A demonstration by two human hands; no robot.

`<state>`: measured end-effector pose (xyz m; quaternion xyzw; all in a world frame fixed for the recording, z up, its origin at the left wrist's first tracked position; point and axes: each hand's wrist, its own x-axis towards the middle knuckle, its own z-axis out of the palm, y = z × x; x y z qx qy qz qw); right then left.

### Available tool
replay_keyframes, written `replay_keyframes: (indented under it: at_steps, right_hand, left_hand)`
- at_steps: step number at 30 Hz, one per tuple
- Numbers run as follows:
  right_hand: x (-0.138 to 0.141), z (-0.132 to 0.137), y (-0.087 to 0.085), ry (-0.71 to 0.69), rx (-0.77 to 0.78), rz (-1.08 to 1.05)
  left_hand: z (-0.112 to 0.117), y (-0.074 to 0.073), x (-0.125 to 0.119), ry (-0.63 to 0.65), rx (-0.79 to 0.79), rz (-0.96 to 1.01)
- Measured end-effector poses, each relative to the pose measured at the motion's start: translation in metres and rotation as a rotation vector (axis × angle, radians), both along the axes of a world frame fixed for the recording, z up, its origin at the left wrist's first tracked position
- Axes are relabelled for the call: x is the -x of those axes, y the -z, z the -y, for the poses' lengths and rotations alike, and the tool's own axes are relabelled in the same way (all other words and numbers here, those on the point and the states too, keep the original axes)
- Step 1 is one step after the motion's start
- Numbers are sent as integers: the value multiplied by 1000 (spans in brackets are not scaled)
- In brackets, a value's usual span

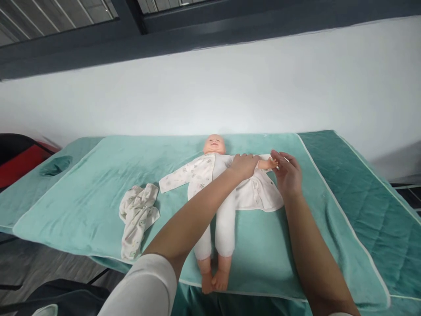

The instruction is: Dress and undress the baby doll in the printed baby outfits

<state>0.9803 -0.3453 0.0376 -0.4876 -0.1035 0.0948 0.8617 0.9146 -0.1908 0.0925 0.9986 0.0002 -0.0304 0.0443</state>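
A baby doll (pixel 225 232) lies on its back, head toward the wall, its bare feet near the front edge. It wears white leggings and a white printed top (pixel 200 169). One sleeve is spread to the left; the top's other half (pixel 256 193) lies open to the right, beneath the doll's outstretched arm. My left hand (pixel 245 166) is closed round that arm. Just beyond the doll's small hand (pixel 271 163) is my right hand (pixel 288 173), its fingers loosely curled and apart. Whether they touch the doll's hand is hard to see.
A crumpled printed baby garment (pixel 136 219) lies to the left. Under everything is a green blanket (pixel 88 197) on a padded bed with a face hole (pixel 55 166). A white wall (pixel 210 96) stands behind; a red and black object (pixel 23 158) is at far left.
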Motion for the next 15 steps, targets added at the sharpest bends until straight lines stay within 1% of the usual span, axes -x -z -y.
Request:
replay_keyframes:
  at_steps: [1, 2, 4, 6, 8, 11, 12, 13, 14, 15]
  right_hand:
    - [-3, 1, 1, 11, 29, 7]
    - [-7, 1, 4, 31, 110, 18]
    - [-13, 0, 10, 83, 371, 47]
    - [-14, -2, 16, 99, 642, 103]
    - [-10, -5, 20, 85, 816, 188]
    - [2, -9, 22, 92, 1090, 399]
    - [4, -9, 21, 78, 1161, 449]
    - [6, -8, 21, 56, 1180, 462]
    - [5, -7, 20, 40, 1147, 435]
    - [3, -5, 19, 37, 1071, 374]
  left_hand:
    - [-1, 1, -2, -12, -17, -12]
    - [-3, 2, -3, -16, -32, -16]
    - [-8, -2, 0, 1, -66, 12]
    - [-12, -8, 6, 6, -101, 57]
    - [-16, -13, 11, -7, -111, 80]
    - [-20, -17, 15, -23, -111, 75]
    - [-21, -16, 15, -21, -118, 70]
    - [-22, -16, 16, -18, -128, 63]
    - [-23, -15, 16, -15, -139, 58]
    - [-24, -14, 16, -13, -149, 55]
